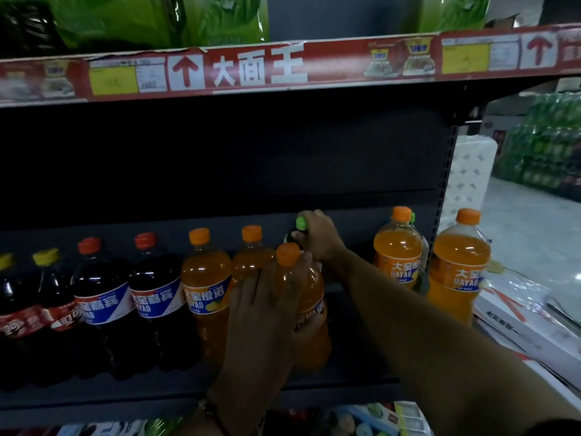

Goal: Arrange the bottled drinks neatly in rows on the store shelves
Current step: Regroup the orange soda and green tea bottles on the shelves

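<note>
Head view: we are setting orange soda into the front row while reaching behind it for a green-capped bottle

Nearest us, our left hand [267, 297] is wrapping its fingers around the shoulder of an orange bottle [309, 309] standing at the front of the shelf [188, 394], just beside two more orange bottles [207, 291] and the dark cola bottles [103, 306] to their left; farther back, our right hand [317, 237] is closing its fingers over the neck of a green-capped bottle [301, 224]. We judge the row is partly filled, with a gap toward the two orange bottles on the right [397, 250]; next we are likely needing to pull the green-capped one clear without knocking the front bottle. Its body is hidden behind hand and bottle, the shelf's back is too dark to read, and the far-left bottles are cut off
</note>
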`<state>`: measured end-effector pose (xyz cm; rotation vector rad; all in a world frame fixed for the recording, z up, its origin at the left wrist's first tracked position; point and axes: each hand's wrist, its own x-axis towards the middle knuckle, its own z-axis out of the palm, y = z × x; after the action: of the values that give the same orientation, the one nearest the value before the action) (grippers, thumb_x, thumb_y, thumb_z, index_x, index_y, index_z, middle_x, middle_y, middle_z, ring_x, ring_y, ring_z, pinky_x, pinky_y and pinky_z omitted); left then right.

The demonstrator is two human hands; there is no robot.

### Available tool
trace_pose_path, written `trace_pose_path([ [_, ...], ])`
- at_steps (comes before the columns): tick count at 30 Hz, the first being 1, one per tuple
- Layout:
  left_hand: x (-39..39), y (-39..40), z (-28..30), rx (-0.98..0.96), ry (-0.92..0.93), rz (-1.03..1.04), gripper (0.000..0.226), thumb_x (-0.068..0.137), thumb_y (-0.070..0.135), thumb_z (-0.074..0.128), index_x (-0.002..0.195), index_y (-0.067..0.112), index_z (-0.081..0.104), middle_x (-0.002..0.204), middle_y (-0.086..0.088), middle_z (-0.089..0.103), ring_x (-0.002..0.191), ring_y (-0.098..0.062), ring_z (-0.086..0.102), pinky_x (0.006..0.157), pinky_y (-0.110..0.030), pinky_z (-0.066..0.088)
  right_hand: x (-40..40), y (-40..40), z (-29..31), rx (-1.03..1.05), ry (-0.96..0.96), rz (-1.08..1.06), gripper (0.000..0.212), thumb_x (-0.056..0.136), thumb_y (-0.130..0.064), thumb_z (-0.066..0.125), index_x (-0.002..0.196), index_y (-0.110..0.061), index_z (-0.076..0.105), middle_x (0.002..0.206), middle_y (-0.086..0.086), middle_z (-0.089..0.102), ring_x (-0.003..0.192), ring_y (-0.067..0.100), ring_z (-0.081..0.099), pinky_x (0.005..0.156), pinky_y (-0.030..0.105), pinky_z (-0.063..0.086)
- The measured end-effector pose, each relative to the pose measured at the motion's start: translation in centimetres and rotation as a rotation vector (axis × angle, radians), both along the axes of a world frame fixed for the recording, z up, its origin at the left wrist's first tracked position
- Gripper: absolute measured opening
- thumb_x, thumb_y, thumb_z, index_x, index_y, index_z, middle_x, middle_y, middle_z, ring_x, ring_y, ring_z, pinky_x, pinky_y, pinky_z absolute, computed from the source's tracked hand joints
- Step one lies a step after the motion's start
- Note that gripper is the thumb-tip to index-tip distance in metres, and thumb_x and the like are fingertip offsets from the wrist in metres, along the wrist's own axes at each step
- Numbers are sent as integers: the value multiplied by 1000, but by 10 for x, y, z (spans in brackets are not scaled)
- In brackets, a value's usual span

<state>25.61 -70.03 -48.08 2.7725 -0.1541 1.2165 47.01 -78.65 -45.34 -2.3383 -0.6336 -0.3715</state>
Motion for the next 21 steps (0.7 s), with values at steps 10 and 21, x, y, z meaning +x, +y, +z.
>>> trace_pose_path([
  [10,1,-4,3,33,-3,-9,96,74,50,76,153,26,28,140,-14,47,123,-36,48,98,-49,35,-67,-47,35,-258,68,-100,27,92,-37,63,107,-16,55,97,3,58,91,19,59,79,36,51],
  [21,10,-2,2,14,22,-56,92,77,50,74,154,25,30,141,-11,47,128,-33,42,100,-51,36,-145,-96,76,-350,-154,-262,36,91,-50,61,92,-15,52,84,-1,56,79,16,56,67,30,44],
])
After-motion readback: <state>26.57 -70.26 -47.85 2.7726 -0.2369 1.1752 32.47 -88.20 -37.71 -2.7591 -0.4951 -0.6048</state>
